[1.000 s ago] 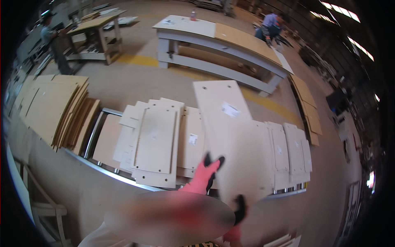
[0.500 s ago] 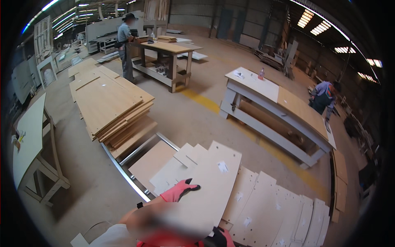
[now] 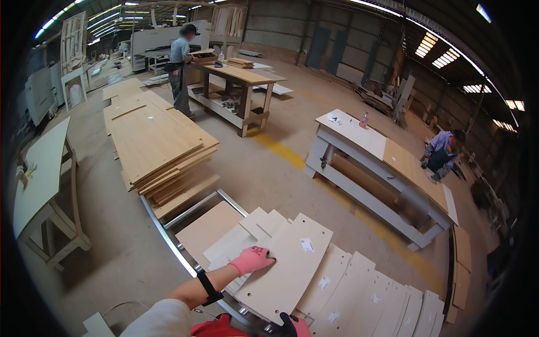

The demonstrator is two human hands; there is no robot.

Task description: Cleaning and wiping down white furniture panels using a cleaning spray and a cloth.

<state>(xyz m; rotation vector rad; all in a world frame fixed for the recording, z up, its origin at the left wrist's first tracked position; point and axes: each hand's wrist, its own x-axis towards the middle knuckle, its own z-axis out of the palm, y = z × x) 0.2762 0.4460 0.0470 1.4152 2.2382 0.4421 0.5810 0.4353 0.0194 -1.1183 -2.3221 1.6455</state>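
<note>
A pale wooden panel [image 3: 289, 269] with small drilled holes and a white label lies tilted in front of me, over other pale boards. My left hand [image 3: 252, 260], in a pink glove with dark fingertips, is closed on its left edge, with fingertips showing on the top face. At the panel's near right corner my right hand [image 3: 296, 326], in a like glove, grips the edge; the lower picture border cuts off part of it. Beneath and left of the panel are smaller pale boards [image 3: 238, 236] on a metal roller conveyor [image 3: 168, 241].
Labelled pale panels [image 3: 359, 286] lie in overlapping rows to the right. A tall stack of wooden panels [image 3: 157, 135] stands ahead left. Workbenches stand left [image 3: 45, 174] and right [image 3: 359, 135]. One person [image 3: 179, 62] works at a far bench, another [image 3: 441, 154] beside the right bench.
The held panel has moved nearer and lower, so its near holes now show. My right hand now shows at its near corner. The person at right has leaned over the bench.
</note>
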